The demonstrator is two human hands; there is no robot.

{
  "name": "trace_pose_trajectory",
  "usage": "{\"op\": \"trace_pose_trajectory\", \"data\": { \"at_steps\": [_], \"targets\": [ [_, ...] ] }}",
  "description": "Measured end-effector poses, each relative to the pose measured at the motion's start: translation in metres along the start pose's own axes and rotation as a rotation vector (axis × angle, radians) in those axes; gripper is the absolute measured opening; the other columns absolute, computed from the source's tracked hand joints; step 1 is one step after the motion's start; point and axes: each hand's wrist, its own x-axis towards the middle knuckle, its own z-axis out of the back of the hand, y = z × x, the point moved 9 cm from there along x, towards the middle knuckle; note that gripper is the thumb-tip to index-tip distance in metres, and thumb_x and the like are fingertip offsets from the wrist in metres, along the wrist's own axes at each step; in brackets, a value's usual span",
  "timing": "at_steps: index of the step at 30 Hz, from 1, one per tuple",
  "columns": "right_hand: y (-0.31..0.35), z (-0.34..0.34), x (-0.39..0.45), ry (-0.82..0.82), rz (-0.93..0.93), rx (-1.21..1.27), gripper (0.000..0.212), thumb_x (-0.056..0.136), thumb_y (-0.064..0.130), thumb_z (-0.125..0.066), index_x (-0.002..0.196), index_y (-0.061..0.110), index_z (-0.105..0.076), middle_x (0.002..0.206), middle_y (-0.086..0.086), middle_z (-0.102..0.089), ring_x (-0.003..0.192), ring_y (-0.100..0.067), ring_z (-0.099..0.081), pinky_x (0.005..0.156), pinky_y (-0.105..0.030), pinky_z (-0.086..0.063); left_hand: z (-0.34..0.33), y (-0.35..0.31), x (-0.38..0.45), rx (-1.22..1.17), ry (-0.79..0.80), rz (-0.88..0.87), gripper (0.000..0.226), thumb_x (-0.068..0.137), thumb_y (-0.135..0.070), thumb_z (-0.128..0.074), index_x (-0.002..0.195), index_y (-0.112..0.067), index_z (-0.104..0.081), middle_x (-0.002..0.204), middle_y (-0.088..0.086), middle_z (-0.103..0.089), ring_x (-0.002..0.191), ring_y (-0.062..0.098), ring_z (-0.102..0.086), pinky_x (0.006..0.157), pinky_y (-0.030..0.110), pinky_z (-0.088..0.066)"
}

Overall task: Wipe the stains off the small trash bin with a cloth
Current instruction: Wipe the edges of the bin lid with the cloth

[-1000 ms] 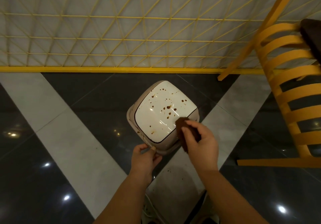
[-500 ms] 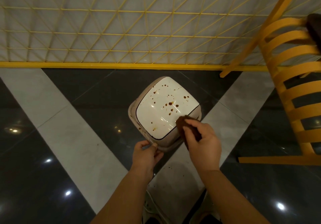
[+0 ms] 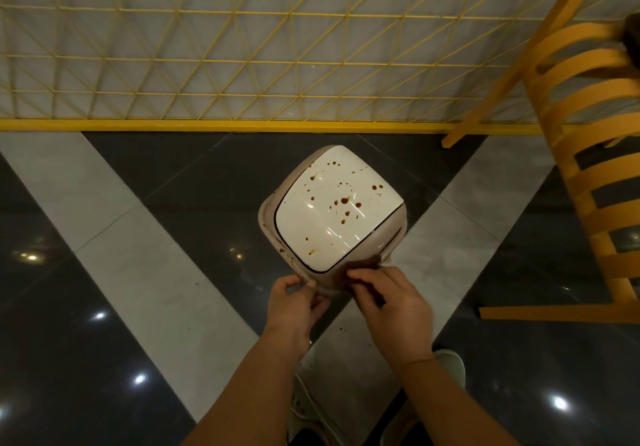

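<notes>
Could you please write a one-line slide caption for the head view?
Left hand steadies stained trash bin; right hand presses brown cloth to its near corner.

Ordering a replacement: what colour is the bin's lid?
White, spotted with brown stains: lid, head view.

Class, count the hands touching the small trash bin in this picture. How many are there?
2. The left hand grips the trash bin at its near rim; the right hand presses the brown cloth against the near corner beside it.
</notes>
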Motion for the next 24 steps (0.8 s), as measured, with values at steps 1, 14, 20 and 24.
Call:
{"op": "trace_pose_trajectory", "data": {
  "at_steps": [1, 14, 20, 24],
  "targets": [
    [-0.004, 0.005, 0.000, -0.036, -0.038, 0.032, 0.023, 0.080, 0.022, -0.072, 0.103, 0.028, -0.073, 0.097, 0.007, -0.069, 0.080, -0.008, -0.063, 0.071, -0.014, -0.050, 0.000, 0.000, 0.000, -0.010, 0.001, 0.006, 0.016, 0.091, 0.000, -0.056, 0.101, -0.012, -0.052, 0.094, 0.016, -0.065, 0.088, 0.026, -0.067, 0.080, 0.037, -0.055],
    [-0.013, -0.048, -0.039, 0.192, -0.482, 0.235, 0.015, 0.086, 0.037, -0.067, 0.101, 0.040, -0.064, 0.096, 0.020, -0.065, 0.085, 0.001, -0.061, 0.074, -0.015, -0.052, 0.004, 0.003, 0.004, 0.076, -0.039, -0.026, 0.019, 0.092, -0.006, -0.056, 0.111, -0.011, -0.054, 0.107, 0.017, -0.064, 0.098, 0.030, -0.065, 0.083, 0.039, -0.055],
    [-0.022, -0.061, -0.045, 0.085, -0.795, 0.504, 0.007, 0.086, 0.027, -0.069, 0.089, 0.028, -0.063, 0.083, 0.014, -0.067, 0.078, -0.002, -0.062, 0.062, -0.012, -0.048, 0.008, 0.006, 0.007, 0.118, -0.037, -0.030, 0.019, 0.091, -0.008, -0.058, 0.109, -0.015, -0.055, 0.107, 0.016, -0.065, 0.097, 0.030, -0.065, 0.071, 0.036, -0.055],
    [-0.058, -0.042, -0.038, -0.016, -0.956, 0.542, 0.005, 0.089, 0.024, -0.064, 0.090, 0.025, -0.059, 0.085, -0.001, -0.067, 0.076, -0.020, -0.068, 0.065, -0.036, -0.060, 0.004, 0.005, 0.007, 0.074, -0.014, -0.016, 0.019, 0.091, -0.004, -0.057, 0.107, -0.015, -0.052, 0.103, 0.018, -0.068, 0.093, 0.029, -0.068, 0.080, 0.038, -0.056]
  ]
}}
